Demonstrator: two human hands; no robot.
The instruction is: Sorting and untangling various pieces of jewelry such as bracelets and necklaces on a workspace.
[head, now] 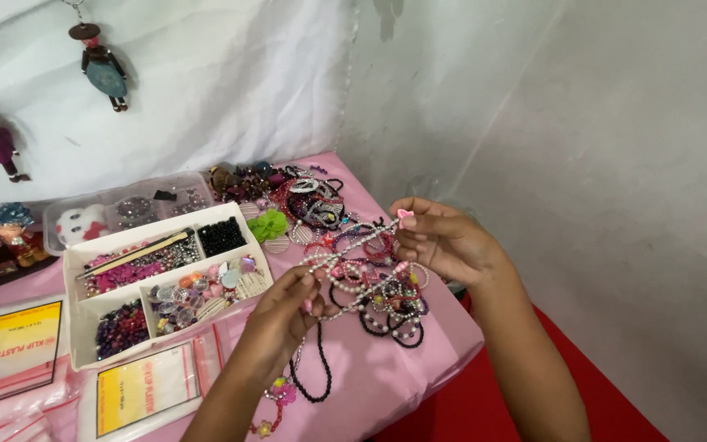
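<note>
My left hand [284, 315] and my right hand [439, 237] stretch a strand of pale pearl-like beads [345, 250] between them, above a pink-covered table [386, 368]. My right hand pinches the strand's end, where a small pink charm [405, 215] sticks up. My left hand pinches the other end, and a black bead string [321, 368] hangs below it. Under the strand lies a heap of beaded bracelets [386, 299] in pink, white and black.
A white compartment tray [83, 262] of sorted beads sits to the left, with a clear lidded box [116, 209] behind it. Flat plastic packets [145, 389] lie near the front edge. Small dolls [101, 65] hang on the white cloth wall. A red surface [591, 360] shows at lower right.
</note>
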